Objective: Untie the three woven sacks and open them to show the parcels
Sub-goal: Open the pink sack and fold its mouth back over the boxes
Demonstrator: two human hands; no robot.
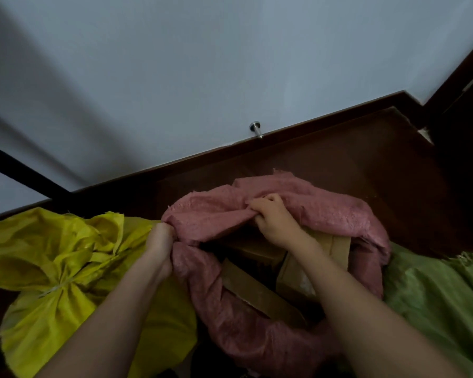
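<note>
A pink woven sack (325,214) stands in the middle with its mouth pulled open, and brown cardboard parcels (257,293) show inside. My left hand (161,241) grips the left rim of the pink sack. My right hand (273,219) grips a bunch of the far rim over the opening. To the left a yellow woven sack (52,257) is gathered at its neck and bound with a white tie (52,289). A green woven sack (443,296) lies at the right, its frayed edge loose; its mouth is out of view.
The sacks stand on a dark wooden floor (352,159) by a dark skirting board and a pale wall (202,64). A metal door stopper (256,128) sticks out low on the wall. A dark door frame (462,91) rises at the far right.
</note>
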